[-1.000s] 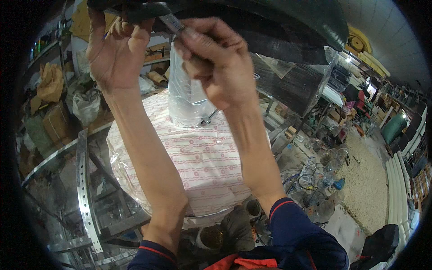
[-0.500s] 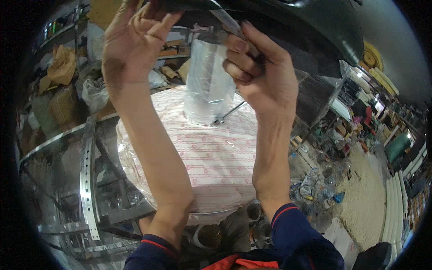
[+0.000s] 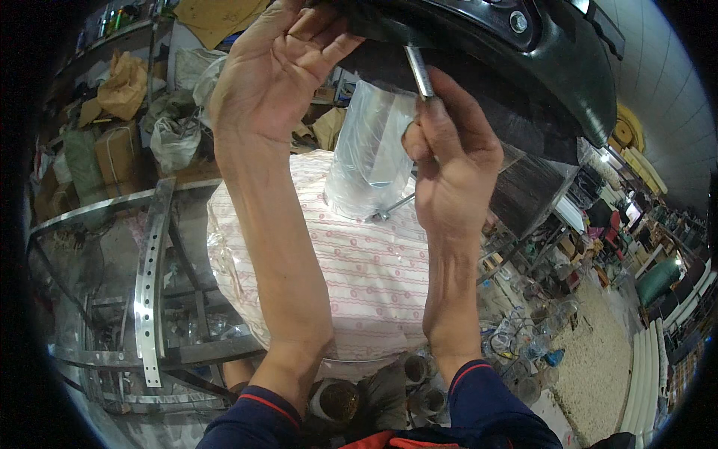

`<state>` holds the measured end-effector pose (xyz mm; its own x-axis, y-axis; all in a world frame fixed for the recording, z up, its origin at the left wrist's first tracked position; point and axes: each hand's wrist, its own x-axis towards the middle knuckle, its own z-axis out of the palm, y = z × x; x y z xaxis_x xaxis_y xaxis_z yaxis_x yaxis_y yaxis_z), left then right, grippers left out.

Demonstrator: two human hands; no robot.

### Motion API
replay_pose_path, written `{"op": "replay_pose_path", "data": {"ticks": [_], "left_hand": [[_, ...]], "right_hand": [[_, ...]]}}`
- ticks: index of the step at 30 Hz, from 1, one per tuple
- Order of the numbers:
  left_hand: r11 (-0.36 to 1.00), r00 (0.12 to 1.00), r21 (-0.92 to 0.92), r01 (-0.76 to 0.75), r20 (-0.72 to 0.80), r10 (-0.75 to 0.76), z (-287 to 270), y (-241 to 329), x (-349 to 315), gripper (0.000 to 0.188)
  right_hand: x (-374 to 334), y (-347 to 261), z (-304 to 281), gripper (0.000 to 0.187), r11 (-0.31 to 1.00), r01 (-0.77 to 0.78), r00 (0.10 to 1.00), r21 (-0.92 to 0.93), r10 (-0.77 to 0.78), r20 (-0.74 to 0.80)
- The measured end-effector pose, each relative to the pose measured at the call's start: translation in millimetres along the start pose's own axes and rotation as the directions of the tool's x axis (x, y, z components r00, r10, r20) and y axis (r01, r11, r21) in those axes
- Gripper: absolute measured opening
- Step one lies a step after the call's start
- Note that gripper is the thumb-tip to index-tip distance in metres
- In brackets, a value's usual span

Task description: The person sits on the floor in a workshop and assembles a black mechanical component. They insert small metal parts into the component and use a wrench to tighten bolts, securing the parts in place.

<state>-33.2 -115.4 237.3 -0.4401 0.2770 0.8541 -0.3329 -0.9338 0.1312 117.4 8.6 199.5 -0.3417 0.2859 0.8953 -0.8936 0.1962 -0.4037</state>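
A large black leather-like piece (image 3: 553, 82) with a smooth curved rim arches overhead, with a dark plate (image 3: 516, 22) and a shiny bolt on it. My left hand (image 3: 288, 56) is raised at its left underside, fingers curled up against the black edge; the fingertips are partly hidden. My right hand (image 3: 456, 142) pinches a narrow shiny metal strip (image 3: 419, 72) between thumb and fingers. The strip's upper end meets the black rim. Beneath my hands, a plastic-wrapped cylinder (image 3: 370, 150) stands on a round surface covered in pink-patterned sheeting (image 3: 374, 284).
A metal rod (image 3: 396, 206) lies by the cylinder's foot. To the left are a perforated metal strip (image 3: 149, 299) and a dark metal frame (image 3: 217, 352). Shelves, bags and a cardboard box (image 3: 118, 157) stand behind. Plastic-wrapped clutter (image 3: 523, 344) covers the floor at right.
My left hand has shifted right along the black edge. The right hand has moved slightly right and down, and the metal strip has turned steeper. The view has shifted, showing more of the black piece.
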Motion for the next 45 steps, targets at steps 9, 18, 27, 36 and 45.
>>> {"op": "replay_pose_path", "data": {"ticks": [9,18,27,36,45], "left_hand": [[0.989,0.996,0.143,-0.022,0.084,0.010,-18,13,-1,0.034],[0.991,0.997,0.136,0.008,0.069,-0.017,-19,22,-2,0.031],[0.994,0.991,0.104,0.037,0.122,-0.049,-2,18,-8,0.037],[0.996,0.986,-0.038,0.076,0.151,-0.069,-6,18,-16,0.045],[0.940,0.896,-0.201,0.275,0.409,-0.175,-24,20,5,0.042]], "right_hand": [[-3,13,0,0.019,0.947,0.009,0.998,-0.322,-0.031,-0.063],[-7,13,12,0.016,0.933,0.066,0.993,-0.353,-0.095,-0.066],[10,24,4,0.021,0.983,0.074,0.997,-0.168,-0.078,-0.017],[6,28,5,0.021,0.999,-0.012,1.000,0.039,0.012,-0.008],[-4,31,19,0.020,0.999,-0.043,0.999,0.030,0.043,-0.009]]}}
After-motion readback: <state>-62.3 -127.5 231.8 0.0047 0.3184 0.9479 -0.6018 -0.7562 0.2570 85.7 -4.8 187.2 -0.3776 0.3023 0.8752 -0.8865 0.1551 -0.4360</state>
